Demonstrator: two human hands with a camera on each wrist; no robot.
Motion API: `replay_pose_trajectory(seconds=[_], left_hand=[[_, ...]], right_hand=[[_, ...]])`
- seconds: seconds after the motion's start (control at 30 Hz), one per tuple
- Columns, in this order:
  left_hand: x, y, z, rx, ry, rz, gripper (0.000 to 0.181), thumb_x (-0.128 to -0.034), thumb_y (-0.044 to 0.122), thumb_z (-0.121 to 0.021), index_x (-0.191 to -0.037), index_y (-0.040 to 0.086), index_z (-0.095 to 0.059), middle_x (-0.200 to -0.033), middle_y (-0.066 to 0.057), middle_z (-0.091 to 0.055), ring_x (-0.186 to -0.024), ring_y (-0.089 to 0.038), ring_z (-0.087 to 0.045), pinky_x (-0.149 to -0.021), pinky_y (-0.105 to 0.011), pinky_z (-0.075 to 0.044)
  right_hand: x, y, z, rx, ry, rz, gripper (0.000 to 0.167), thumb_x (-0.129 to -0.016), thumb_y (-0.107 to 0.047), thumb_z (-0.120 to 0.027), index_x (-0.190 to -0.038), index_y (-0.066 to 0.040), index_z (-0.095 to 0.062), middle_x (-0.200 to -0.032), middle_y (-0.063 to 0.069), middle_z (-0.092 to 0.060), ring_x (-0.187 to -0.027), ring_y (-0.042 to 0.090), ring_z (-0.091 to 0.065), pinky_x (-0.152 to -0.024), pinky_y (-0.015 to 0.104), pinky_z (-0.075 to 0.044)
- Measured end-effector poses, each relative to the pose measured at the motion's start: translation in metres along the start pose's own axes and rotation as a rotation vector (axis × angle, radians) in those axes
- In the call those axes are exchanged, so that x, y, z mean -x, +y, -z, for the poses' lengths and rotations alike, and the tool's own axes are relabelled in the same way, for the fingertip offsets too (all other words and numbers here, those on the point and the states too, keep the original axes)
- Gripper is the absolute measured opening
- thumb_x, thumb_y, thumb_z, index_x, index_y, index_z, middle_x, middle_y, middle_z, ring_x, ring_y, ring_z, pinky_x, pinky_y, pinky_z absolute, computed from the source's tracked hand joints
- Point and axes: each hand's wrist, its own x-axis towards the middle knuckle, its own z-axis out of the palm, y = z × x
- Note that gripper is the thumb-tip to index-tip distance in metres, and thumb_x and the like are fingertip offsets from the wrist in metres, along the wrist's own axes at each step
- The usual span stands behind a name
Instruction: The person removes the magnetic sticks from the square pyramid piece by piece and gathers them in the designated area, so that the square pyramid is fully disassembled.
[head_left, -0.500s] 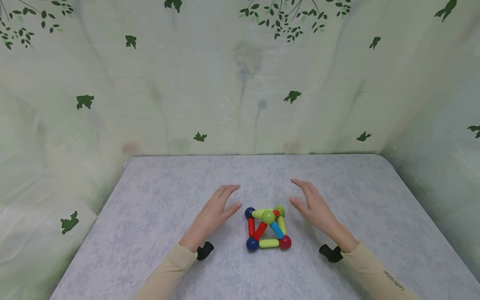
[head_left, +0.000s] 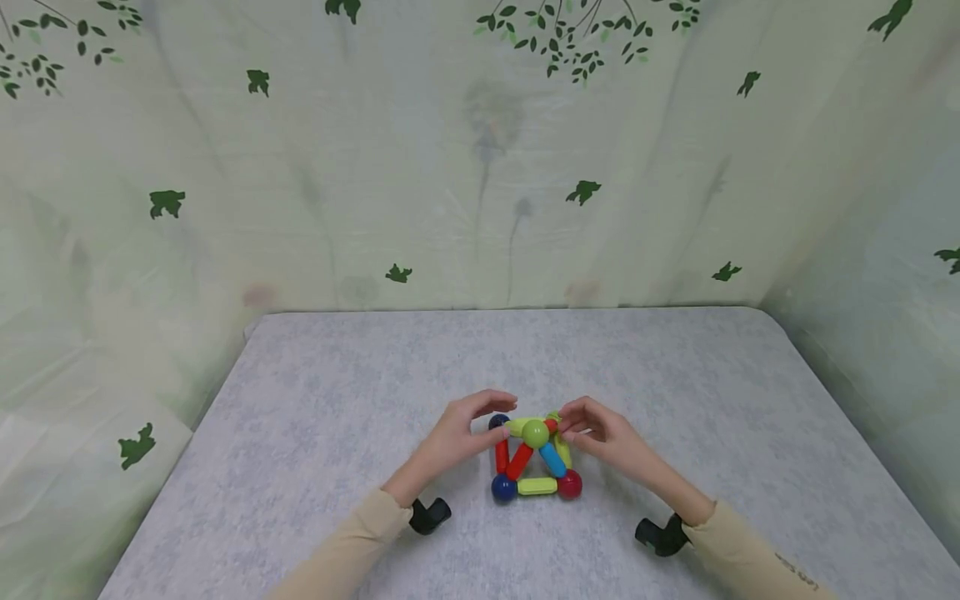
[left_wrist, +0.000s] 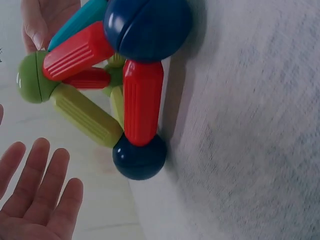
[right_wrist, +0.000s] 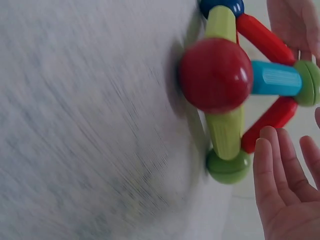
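A pyramid of magnetic rods and balls sits on the table [head_left: 360, 367], between my hands. Its raised top is a green ball [head_left: 536, 433]. Around the base are a near dark blue ball [head_left: 504, 487], a red ball [head_left: 569, 484], a far dark blue ball [left_wrist: 139, 156] and a far green ball [right_wrist: 228, 166]. Red rods [left_wrist: 143, 102], yellow-green rods [head_left: 537, 487] and one blue rod [head_left: 553, 459] join them. My left hand [head_left: 453, 432] hovers at the left side, fingers extended. On the right, my right hand [head_left: 618, 442] is beside the far green ball, its fingers fairly straight in the right wrist view.
A pale cloth backdrop [head_left: 420, 167] with leaf prints rises behind the table's far edge. Black wrist-worn cameras, one left [head_left: 431, 517] and one right [head_left: 662, 537], hang below the wrists near the tabletop.
Both hands have moved inward to the pyramid, the left going right and the right going left and partly covering the far green ball. The pyramid stays in place.
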Motion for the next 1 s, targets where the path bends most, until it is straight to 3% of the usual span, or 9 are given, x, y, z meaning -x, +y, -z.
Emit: replay_pose_trajectory(seconds=[0.23, 0.4, 0.53, 1.0], left_hand=[[-0.001, 0.000, -0.016, 0.012, -0.015, -0.032, 0.040, -0.0872, 0.012, -0.071, -0.123, 0.001, -0.058, -0.120, -0.010, -0.062, -0.113, -0.022, -0.056, -0.099, -0.045, -0.041], [-0.002, -0.001, -0.026, -0.053, -0.029, -0.120, 0.041, -0.0848, 0.013, -0.074, -0.121, 0.005, -0.058, -0.117, -0.005, -0.060, -0.105, -0.017, -0.057, -0.090, -0.036, -0.048], [-0.003, -0.001, -0.032, -0.089, -0.025, -0.137, 0.042, -0.0838, 0.016, -0.075, -0.121, 0.007, -0.056, -0.115, -0.003, -0.059, -0.101, -0.014, -0.057, -0.084, -0.030, -0.050], [-0.005, -0.012, -0.033, -0.013, -0.016, -0.190, 0.034, -0.0858, 0.013, -0.073, -0.116, 0.008, -0.058, -0.109, -0.004, -0.062, -0.094, -0.013, -0.059, -0.078, -0.035, -0.053]], right_hand=[[0.004, 0.002, -0.010, -0.068, -0.066, -0.002, 0.025, -0.094, -0.006, -0.059, -0.117, 0.002, -0.054, -0.110, 0.015, -0.060, -0.098, 0.028, -0.059, -0.083, 0.030, -0.051], [0.005, 0.003, -0.016, -0.070, -0.085, -0.012, 0.025, -0.093, -0.008, -0.063, -0.113, 0.003, -0.054, -0.109, 0.015, -0.058, -0.096, 0.025, -0.059, -0.081, 0.029, -0.052], [0.005, 0.002, -0.020, -0.065, -0.085, -0.008, 0.026, -0.091, -0.008, -0.065, -0.112, 0.003, -0.054, -0.107, 0.014, -0.058, -0.095, 0.024, -0.059, -0.079, 0.030, -0.052], [0.007, 0.008, -0.031, -0.081, -0.037, 0.012, 0.024, -0.091, -0.010, -0.066, -0.109, -0.001, -0.054, -0.104, 0.010, -0.058, -0.091, 0.018, -0.059, -0.076, 0.031, -0.053]])
